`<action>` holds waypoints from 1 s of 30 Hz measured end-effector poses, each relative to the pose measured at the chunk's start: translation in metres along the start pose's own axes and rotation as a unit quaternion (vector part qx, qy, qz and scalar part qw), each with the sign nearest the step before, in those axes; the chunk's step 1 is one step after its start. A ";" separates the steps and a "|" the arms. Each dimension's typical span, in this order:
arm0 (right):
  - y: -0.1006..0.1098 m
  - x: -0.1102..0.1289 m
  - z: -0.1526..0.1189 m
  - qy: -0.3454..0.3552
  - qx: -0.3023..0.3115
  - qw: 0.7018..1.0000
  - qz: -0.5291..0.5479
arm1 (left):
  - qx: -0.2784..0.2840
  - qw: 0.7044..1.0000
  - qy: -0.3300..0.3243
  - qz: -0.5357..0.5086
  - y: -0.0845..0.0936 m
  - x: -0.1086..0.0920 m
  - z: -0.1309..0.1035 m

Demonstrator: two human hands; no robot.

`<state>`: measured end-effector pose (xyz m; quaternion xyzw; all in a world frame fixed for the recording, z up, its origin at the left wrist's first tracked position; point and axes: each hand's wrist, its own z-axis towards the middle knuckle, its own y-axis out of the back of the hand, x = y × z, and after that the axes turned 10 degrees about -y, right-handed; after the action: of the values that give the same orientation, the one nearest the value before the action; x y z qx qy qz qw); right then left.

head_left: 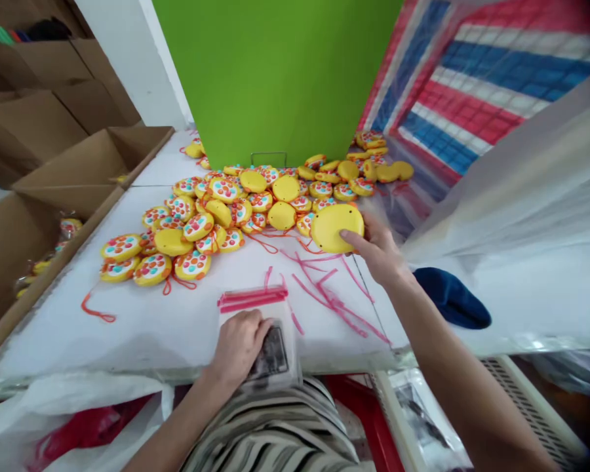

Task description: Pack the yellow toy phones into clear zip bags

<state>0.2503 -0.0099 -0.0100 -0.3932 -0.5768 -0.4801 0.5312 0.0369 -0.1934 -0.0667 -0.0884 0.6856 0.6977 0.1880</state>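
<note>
My right hand (378, 252) grips a round yellow toy (335, 227), its plain back facing up, at the right end of a pile of yellow toys (216, 216) with coloured dots and red cords. My left hand (238, 344) rests flat on a clear plastic bag (270, 328) with a pink zip strip, lying at the near edge of the white table (142, 321). A dark printed sheet shows inside the bag by my fingers.
Loose pink strips (324, 288) lie between my hands. Open cardboard boxes (54, 190) stand on the left, one with packed toys. A green board (275, 78) stands behind the pile. Clear plastic sheeting (511, 216) and a blue cloth (452, 298) lie to the right.
</note>
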 end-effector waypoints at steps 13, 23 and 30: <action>-0.124 -0.050 0.014 -0.166 0.292 0.941 -0.049 | -0.157 0.983 -0.062 0.067 -0.046 0.022 -0.016; -0.044 -0.026 -0.026 -0.186 0.118 0.972 -0.080 | -0.079 0.994 -0.061 0.047 -0.049 0.030 -0.009; -0.080 -0.014 -0.059 -0.190 0.218 0.957 -0.034 | -0.140 0.989 -0.034 -0.032 -0.047 0.030 -0.014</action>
<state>0.1889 -0.0847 -0.0363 -0.3314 -0.7712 -0.2768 0.4678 0.0253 -0.2033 -0.1218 -0.1121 0.5710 0.7832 0.2190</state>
